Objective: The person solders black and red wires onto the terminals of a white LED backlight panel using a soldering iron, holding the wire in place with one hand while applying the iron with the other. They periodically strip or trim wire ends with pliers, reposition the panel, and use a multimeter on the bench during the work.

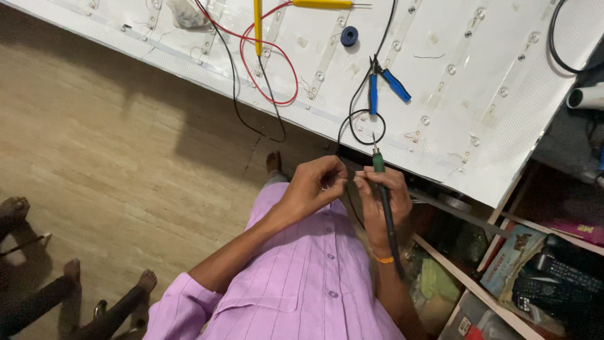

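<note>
Right hand [382, 200] grip clamped on one soldering iron [384, 201]; left hand [313, 186] fingertips pinched together; one blue-handled pliers [384, 85] on panel [440, 94].

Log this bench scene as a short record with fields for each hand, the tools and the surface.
left hand: fingertips pinched together beside the right hand; what they pinch is too small to tell
right hand: grips a green-handled soldering iron, tip up
panel: white backlight panel with LED strips
on panel: blue-handled pliers, red wire, blue tape roll
floor: other people's feet at left
</note>
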